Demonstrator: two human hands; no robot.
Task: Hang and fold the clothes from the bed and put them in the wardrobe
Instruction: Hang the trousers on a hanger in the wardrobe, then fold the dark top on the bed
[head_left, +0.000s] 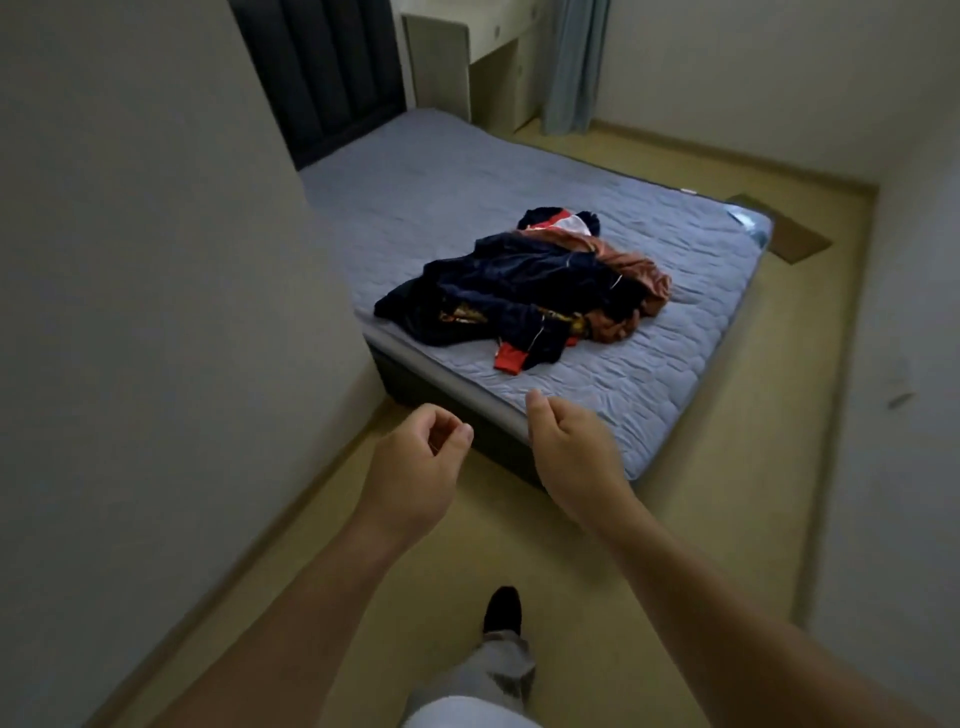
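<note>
A heap of clothes (524, 288) lies on the near part of the bed (675, 322): dark navy garments, a rust-brown one (631, 267) and a red, white and navy piece at the back (558, 222). Both my arms reach forward over the floor, short of the bed's near corner. My left hand (423, 457) hangs with loosely curled fingers and holds nothing. My right hand (566, 441) is just over the mattress corner, fingers curled loosely, also holding nothing. The clothes are well beyond both hands.
A grey wall (156, 312) runs close on my left. A dark padded headboard (332, 73) stands at the far end, a pale desk (467, 57) and a curtain (574, 62) beyond it. A flat brown board (784, 234) lies on the yellow floor. My foot (501, 610) is below.
</note>
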